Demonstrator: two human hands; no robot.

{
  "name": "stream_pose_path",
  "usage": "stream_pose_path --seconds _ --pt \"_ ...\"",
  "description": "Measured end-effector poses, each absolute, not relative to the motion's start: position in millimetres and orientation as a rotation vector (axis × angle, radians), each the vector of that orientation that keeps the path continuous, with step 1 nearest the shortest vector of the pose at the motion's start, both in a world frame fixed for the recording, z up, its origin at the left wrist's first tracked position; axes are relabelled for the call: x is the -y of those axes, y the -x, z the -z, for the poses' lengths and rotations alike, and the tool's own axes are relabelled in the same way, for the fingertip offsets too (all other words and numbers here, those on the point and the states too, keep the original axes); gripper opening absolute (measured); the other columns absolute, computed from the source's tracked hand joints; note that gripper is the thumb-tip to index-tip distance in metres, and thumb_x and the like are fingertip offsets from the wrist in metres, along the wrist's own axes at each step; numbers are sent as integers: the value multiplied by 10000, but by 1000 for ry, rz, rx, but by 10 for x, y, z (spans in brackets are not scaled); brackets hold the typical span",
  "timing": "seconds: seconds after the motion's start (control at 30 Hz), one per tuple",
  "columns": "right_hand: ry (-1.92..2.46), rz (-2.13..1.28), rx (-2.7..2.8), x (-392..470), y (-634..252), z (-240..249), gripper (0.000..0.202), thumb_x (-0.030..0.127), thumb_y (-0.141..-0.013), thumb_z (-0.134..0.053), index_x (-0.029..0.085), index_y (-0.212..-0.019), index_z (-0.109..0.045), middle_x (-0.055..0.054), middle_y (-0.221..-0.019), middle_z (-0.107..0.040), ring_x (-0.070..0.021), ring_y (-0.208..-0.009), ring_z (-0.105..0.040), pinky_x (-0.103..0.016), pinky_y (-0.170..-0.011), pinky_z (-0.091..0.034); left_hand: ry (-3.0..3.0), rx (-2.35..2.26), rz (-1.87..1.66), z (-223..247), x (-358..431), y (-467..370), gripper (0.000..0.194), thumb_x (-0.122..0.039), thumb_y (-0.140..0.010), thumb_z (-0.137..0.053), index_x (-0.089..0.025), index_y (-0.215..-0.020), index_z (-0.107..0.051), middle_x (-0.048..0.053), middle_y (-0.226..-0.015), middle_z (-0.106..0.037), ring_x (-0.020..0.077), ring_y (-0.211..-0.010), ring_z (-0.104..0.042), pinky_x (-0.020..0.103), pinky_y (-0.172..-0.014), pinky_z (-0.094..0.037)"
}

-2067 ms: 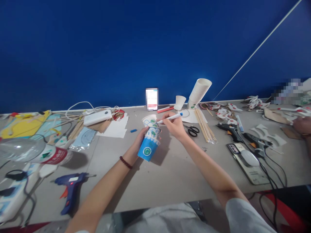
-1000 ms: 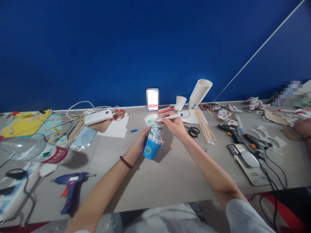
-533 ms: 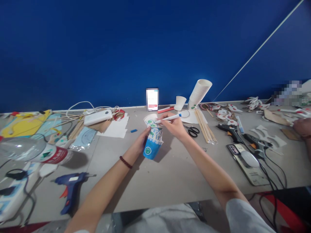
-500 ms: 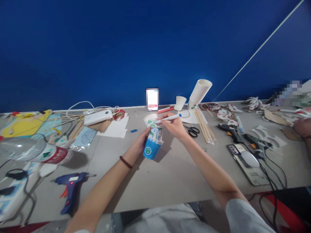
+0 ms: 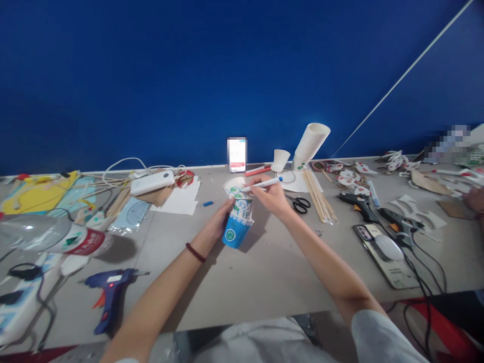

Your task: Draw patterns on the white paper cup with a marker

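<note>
My left hand [image 5: 222, 218] is closed round a stack of decorated paper cups [image 5: 237, 229], blue at the bottom with a green round mark. The upper cup carries blue and green curved patterns, and the stack leans slightly right at the top of the grey table. In my right hand [image 5: 269, 195] is a white marker [image 5: 266, 182] with a blue end, its tip at the upper cup's side. A blue cap [image 5: 208, 203] lies left of the cups.
A lit phone [image 5: 237, 155] stands against the blue wall. White cups [image 5: 310, 144], wooden sticks [image 5: 318, 197] and scissors [image 5: 301, 204] are right of my hands. Glue guns [image 5: 110, 292] lie at both sides; a bottle [image 5: 53, 237] is left. Another person's hand [image 5: 474, 199] shows at far right.
The other person's hand at the far right has shifted slightly. My hands, the cups and the marker look almost unmoved.
</note>
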State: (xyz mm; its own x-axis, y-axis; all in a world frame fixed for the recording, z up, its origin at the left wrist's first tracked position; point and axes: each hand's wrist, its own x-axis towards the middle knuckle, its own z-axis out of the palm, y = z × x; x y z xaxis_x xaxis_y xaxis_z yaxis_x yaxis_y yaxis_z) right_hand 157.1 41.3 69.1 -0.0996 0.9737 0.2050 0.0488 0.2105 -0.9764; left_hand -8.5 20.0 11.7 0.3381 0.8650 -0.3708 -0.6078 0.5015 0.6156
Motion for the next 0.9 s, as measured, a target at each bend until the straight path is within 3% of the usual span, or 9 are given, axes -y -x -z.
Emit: stream_pose_path --seconds 0.9 --pt "1017 -1060 1347 -437 -1578 -671 40 225 -748 -619 205 -774 -640 -6 -795 -676 -176 -774 -684 -332 -722 -580 -436 -711 -993 -34 -207 125 364 -310 -833 -728 -131 -1147 -689 140 -1083 -754 278 -976 -728 414 -920 -563"
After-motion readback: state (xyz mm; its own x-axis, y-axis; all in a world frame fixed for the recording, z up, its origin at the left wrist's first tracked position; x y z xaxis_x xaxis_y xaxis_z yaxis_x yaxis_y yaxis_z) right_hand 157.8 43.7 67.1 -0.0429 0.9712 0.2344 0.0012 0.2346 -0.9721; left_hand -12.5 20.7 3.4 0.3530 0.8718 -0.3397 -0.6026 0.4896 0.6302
